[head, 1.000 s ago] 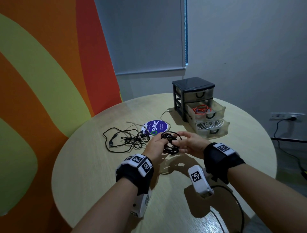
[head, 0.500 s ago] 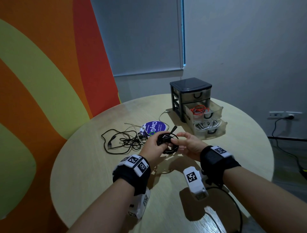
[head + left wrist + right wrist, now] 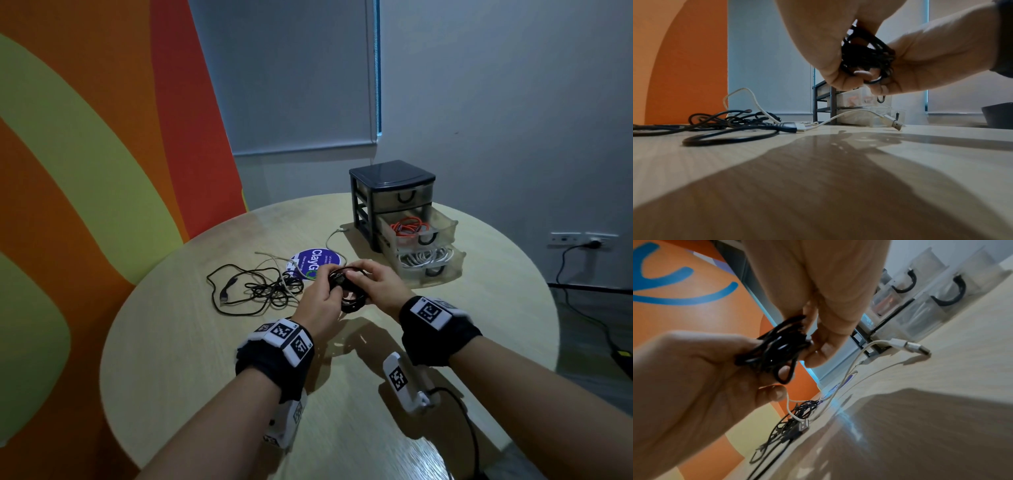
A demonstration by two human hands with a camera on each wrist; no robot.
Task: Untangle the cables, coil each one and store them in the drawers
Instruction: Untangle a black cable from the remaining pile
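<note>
Both hands, left (image 3: 320, 296) and right (image 3: 378, 284), pinching black coil (image 3: 349, 301) before drawers (image 3: 404, 219), probably fixing loops.

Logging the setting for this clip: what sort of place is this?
Probably an office meeting or break room, not a workshop: a round wooden table, a wall mural of orange and green curves, a lowered roller blind, and a wall socket. A small desktop drawer unit stands on the table.
</note>
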